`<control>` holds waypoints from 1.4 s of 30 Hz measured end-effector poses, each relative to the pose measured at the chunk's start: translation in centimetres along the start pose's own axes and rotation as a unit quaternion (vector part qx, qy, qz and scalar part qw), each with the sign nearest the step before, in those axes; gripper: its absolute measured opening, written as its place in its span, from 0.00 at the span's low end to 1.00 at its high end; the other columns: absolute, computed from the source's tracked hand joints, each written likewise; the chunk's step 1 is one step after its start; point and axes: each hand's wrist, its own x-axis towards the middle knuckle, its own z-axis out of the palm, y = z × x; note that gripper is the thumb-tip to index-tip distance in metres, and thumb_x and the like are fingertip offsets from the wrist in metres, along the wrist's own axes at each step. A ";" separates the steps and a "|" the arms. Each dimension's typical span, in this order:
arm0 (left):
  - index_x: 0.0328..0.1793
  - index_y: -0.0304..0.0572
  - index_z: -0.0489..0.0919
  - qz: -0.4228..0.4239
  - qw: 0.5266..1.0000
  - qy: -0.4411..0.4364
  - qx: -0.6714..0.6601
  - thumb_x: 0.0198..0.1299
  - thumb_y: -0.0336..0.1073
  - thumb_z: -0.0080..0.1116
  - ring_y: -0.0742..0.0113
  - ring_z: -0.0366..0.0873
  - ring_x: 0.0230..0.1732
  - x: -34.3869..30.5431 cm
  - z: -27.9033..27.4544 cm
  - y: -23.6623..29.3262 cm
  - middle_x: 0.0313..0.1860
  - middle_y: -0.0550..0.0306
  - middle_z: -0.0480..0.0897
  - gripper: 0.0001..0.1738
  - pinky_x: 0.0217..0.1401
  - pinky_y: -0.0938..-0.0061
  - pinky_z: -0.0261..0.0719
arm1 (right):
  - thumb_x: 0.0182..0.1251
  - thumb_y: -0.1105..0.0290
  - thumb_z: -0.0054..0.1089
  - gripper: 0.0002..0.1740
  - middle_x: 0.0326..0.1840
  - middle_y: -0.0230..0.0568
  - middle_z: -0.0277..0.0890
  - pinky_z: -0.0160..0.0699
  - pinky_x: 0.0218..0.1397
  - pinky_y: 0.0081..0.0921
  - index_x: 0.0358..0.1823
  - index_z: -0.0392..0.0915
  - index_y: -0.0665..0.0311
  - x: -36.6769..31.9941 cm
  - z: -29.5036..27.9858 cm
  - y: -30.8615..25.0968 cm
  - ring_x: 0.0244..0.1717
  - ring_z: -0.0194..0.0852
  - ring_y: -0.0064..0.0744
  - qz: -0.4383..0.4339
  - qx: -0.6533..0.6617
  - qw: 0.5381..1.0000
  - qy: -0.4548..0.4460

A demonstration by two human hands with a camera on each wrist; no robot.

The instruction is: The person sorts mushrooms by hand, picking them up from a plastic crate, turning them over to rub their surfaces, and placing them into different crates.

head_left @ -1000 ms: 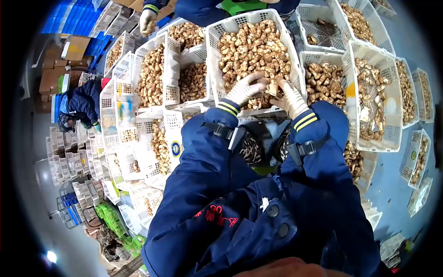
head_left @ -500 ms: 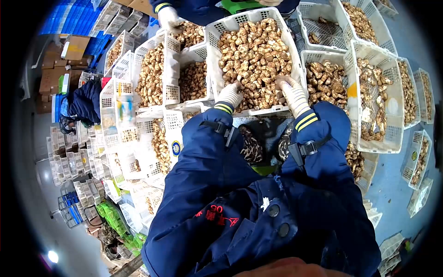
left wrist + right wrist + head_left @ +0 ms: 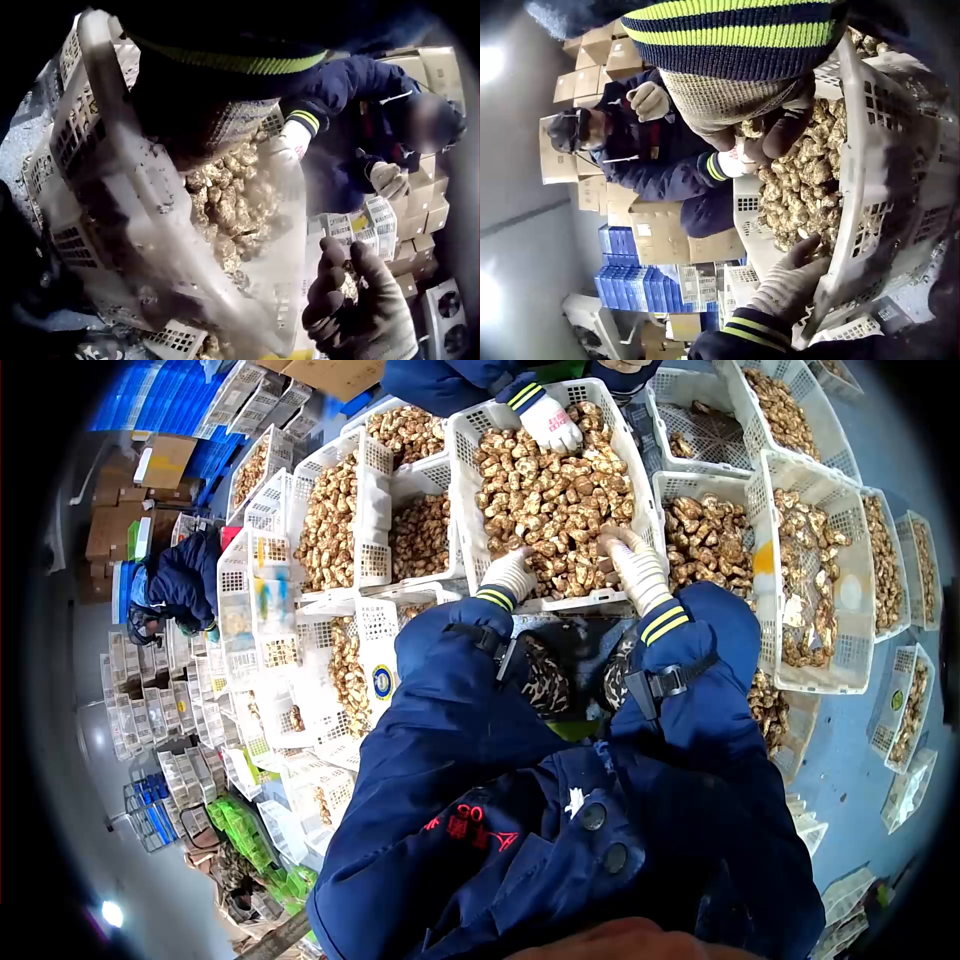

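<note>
**A:** Where are the two hands?

**B:** Both are gloved, and both are at the near end of the white basket (image 3: 462, 460) straight ahead of the person. The left hand (image 3: 508, 573) sits at the near rim, left of the middle. The right hand (image 3: 633, 563) is by the near right corner.

**A:** And the mushrooms (image 3: 550, 490)?

**B:** They are heaped in that basket almost to the rim. They lie under and just beyond both hands, and the heap runs from the fingers to the far end.

**A:** Is the right hand grasping anything?

**B:** Yes, its fingers are curled round a few mushrooms. The left wrist view shows pale pieces in its bent fingers, and the right wrist view shows the fingertips dug into the heap.

**A:** And the left one?

**B:** I cannot tell. Its fingertips go down among the mushrooms beside the rim, and its own wrist view is dark and blurred there. The right wrist view shows only its thumb raised by the basket wall.

**A:** Is anyone else at the basket?

**B:** Yes, another person's gloved hand (image 3: 552, 422) rests on the mushrooms at the far end, well apart from the two near hands.

**A:** What is around it?

**B:** A neighbouring basket (image 3: 700, 474) of mushrooms stands just beside it on the right. Cardboard boxes (image 3: 108, 525) are stacked far off to the left.
</note>
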 end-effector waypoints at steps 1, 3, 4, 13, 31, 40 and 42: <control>0.65 0.46 0.71 -0.011 1.000 0.018 -0.021 0.47 0.35 0.62 0.52 0.80 0.49 0.0 -0.2 0.1 0.48 0.43 0.82 0.34 0.54 0.66 0.77 | 0.67 0.61 0.55 0.17 0.37 0.36 0.79 0.75 0.26 0.21 0.54 0.75 0.61 -0.3 0.1 -0.3 0.27 0.75 0.23 -0.001 -0.003 1.000 0.003; 0.66 0.45 0.70 0.026 0.999 0.026 0.000 0.47 0.34 0.63 0.51 0.79 0.52 0.0 -0.2 -0.2 0.51 0.42 0.80 0.34 0.57 0.67 0.76 | 0.67 0.61 0.55 0.17 0.37 0.35 0.79 0.75 0.26 0.21 0.53 0.75 0.61 -0.7 0.3 -0.6 0.27 0.74 0.23 -0.002 -0.010 1.000 0.007; 0.66 0.45 0.69 0.033 0.999 0.003 0.012 0.47 0.35 0.63 0.50 0.78 0.52 -0.1 0.0 0.0 0.52 0.42 0.80 0.35 0.57 0.67 0.75 | 0.67 0.61 0.55 0.17 0.36 0.34 0.79 0.75 0.27 0.22 0.53 0.75 0.61 -0.3 0.2 -0.2 0.27 0.75 0.23 -0.013 -0.011 1.000 -0.004; 0.73 0.39 0.56 -0.009 0.996 -0.049 0.079 0.42 0.58 0.70 0.44 0.74 0.59 -1.9 0.4 5.4 0.57 0.31 0.74 0.56 0.61 0.63 0.73 | 0.66 0.61 0.56 0.18 0.34 0.31 0.78 0.75 0.27 0.20 0.53 0.76 0.61 -0.1 0.5 0.3 0.27 0.75 0.22 -0.009 -0.034 0.999 -0.006; 0.77 0.45 0.44 -0.180 0.976 -0.080 0.091 0.50 0.41 0.63 0.48 0.69 0.64 -0.4 1.6 8.2 0.65 0.37 0.67 0.52 0.63 0.59 0.71 | 0.65 0.62 0.57 0.16 0.34 0.31 0.79 0.73 0.23 0.20 0.51 0.77 0.60 0.5 0.5 0.9 0.25 0.74 0.21 -0.014 -0.031 0.999 -0.007; 0.78 0.47 0.45 -0.161 0.984 -0.056 0.048 0.48 0.42 0.67 0.50 0.72 0.62 -0.5 2.1 7.7 0.61 0.38 0.70 0.55 0.62 0.64 0.73 | 0.64 0.59 0.59 0.20 0.33 0.32 0.79 0.73 0.25 0.19 0.52 0.77 0.62 1.1 -0.1 1.8 0.26 0.74 0.21 -0.028 -0.028 0.999 -0.018; 0.78 0.47 0.44 -0.157 0.985 -0.049 0.048 0.48 0.42 0.67 0.49 0.72 0.62 -0.6 1.9 7.8 0.61 0.38 0.71 0.55 0.62 0.63 0.73 | 0.64 0.59 0.58 0.20 0.33 0.33 0.80 0.73 0.26 0.20 0.52 0.77 0.63 1.0 0.0 1.5 0.26 0.74 0.20 -0.013 -0.022 0.999 -0.020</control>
